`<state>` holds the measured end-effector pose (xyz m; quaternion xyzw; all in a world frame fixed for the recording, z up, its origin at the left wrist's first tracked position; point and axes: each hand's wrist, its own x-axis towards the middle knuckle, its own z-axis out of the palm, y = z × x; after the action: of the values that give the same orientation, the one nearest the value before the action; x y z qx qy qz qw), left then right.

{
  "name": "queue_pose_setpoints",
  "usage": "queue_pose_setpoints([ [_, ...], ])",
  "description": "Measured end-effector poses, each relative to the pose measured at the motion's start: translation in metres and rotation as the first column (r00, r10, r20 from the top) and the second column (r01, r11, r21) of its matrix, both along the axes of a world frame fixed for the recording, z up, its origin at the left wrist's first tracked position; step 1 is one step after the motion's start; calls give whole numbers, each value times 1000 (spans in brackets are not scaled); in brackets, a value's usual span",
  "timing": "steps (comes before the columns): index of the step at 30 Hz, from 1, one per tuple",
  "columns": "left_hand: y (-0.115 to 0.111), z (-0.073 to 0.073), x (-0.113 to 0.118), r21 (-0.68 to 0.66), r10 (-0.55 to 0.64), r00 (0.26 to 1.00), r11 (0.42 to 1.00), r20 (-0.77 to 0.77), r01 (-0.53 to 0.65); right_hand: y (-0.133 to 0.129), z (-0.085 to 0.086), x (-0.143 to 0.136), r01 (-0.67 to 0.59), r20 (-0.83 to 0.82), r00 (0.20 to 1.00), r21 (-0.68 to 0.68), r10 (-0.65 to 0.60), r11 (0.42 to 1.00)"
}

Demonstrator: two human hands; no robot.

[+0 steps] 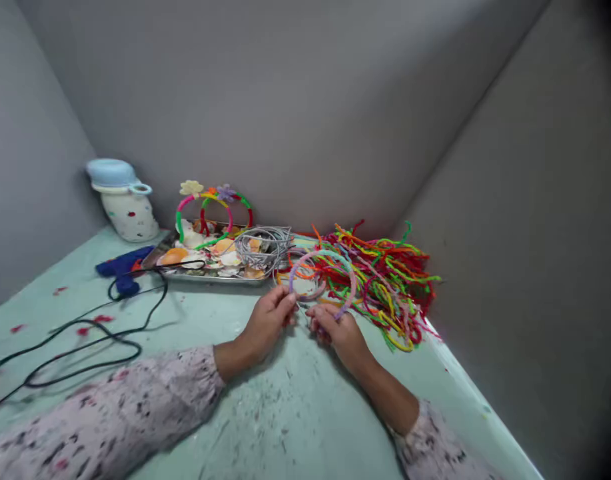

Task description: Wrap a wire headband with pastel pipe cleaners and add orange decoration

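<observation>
Over the table's middle I hold an open ring (354, 283), wrapped in fuzzy pastel pipe cleaner of lilac, pink and pale green, its arch upright. My left hand (262, 323) is closed, thumb and fingers pinching the ring's lilac left end. A thin bare wire end shows between the two hands. My right hand (342, 337) is also closed, gripping the ring's lower right end; its curled fingers hide part of that end. Right behind the ring lie a loose pile of bright pipe cleaners (385, 280) and a coil of grey wire (265, 243).
A metal tray (220, 279) of shells stands at the back, with flower-topped rings (179, 223) upright in it. To its left are a blue glue gun (122, 265) with a black cord (135, 343) and a blue-lidded bottle (130, 217). Grey walls enclose the table.
</observation>
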<state>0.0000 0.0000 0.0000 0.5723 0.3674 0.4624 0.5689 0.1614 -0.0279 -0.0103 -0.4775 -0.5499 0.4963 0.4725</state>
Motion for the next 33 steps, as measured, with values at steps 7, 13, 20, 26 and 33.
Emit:
queue_pose_setpoints([
  [7,-2,-2,2,8,-17,999,1000,36,17,4,-9,3,204,-155,966,-52,-209,978],
  [13,-3,1,0,-90,-74,991,992,114,84,5,-10,3,258,-204,942,-67,-267,964],
  [20,0,1,-1,-173,-103,967,974,235,146,7,-12,5,346,-182,925,42,-334,937],
  [26,1,0,-1,-189,-144,954,962,264,197,4,0,7,620,2,735,402,-678,674],
  [33,1,1,1,-197,-189,917,943,352,270,-16,8,-8,72,365,777,757,-513,649],
])
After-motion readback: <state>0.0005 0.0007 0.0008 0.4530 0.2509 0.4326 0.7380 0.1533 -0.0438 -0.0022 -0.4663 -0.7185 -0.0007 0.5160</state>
